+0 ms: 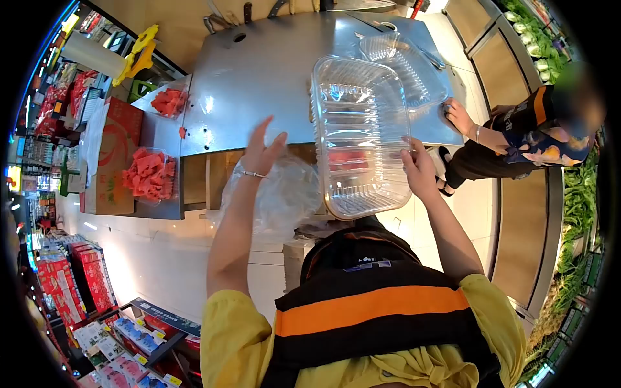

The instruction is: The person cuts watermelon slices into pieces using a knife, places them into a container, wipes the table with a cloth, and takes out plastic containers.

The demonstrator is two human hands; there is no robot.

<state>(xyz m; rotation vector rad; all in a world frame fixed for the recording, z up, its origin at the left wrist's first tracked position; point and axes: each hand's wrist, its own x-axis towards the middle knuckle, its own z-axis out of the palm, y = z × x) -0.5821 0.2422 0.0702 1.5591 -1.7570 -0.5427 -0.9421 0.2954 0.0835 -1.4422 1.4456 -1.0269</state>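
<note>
A large clear plastic tray (362,119) is held tilted at the front edge of the metal table (259,84). My right hand (419,169) grips its right rim, thumb and fingers closed on the plastic. To the left of the tray, my left hand (263,150) is in the air with its fingers apart and nothing in it. Below that hand hangs a thin clear plastic bag (281,194). A second clear tray (411,74) lies on the table behind the first one.
Trays of red fruit chunks (150,173), apparently watermelon, sit at left beside a cardboard box (113,158). Knives (247,11) hang at the back. A person (511,132) stands at right, one hand (459,116) at the table's edge. Boxed goods (132,336) are at lower left.
</note>
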